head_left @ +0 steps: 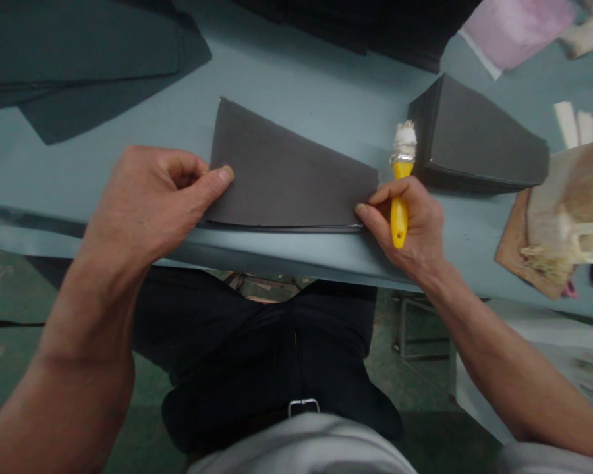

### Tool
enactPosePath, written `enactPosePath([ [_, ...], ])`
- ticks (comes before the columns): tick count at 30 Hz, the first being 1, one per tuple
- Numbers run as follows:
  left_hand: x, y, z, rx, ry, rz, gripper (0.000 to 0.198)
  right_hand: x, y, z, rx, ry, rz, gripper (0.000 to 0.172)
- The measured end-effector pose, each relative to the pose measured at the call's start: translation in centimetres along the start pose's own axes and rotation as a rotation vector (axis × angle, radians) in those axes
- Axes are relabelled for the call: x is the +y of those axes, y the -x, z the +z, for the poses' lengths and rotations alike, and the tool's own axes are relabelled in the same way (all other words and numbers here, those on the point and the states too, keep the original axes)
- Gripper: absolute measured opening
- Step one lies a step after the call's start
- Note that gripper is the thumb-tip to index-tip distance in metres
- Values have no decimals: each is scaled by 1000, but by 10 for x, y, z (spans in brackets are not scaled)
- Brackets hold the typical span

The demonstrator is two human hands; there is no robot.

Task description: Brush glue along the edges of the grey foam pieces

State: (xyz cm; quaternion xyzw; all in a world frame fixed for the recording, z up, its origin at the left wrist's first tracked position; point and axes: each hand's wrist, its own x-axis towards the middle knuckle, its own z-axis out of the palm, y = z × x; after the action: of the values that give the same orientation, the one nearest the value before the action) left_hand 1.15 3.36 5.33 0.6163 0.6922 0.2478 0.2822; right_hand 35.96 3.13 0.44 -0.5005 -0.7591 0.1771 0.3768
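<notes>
A dark grey tapered panel (291, 174) lies along the front of the table, its layered front edge facing me. My left hand (163, 197) pinches its left end, thumb on top and fingers curled at the side. At the right end, my right hand (408, 220) grips the panel's corner between thumb and index finger. Tucked in that same hand is a yellow-handled brush (401, 178), its white-coated bristles pointing away from me. Right of the brush stands a thick stack of similar grey panels (484, 135).
Dark green sheets (103, 52) overlap at the back left of the pale blue table (316, 112). Black fabric (356, 23) lies along the back. On the right are a glue-crusted container (573, 204) on a brown board (511, 247), white strips (570, 125) and pink material (521, 29).
</notes>
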Motion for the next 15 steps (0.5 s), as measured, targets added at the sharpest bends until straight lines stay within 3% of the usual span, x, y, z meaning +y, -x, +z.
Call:
enactPosePath([
  [15,10,1,-2,10,-123,-121,56,-6,1,1,12,37,6,21],
])
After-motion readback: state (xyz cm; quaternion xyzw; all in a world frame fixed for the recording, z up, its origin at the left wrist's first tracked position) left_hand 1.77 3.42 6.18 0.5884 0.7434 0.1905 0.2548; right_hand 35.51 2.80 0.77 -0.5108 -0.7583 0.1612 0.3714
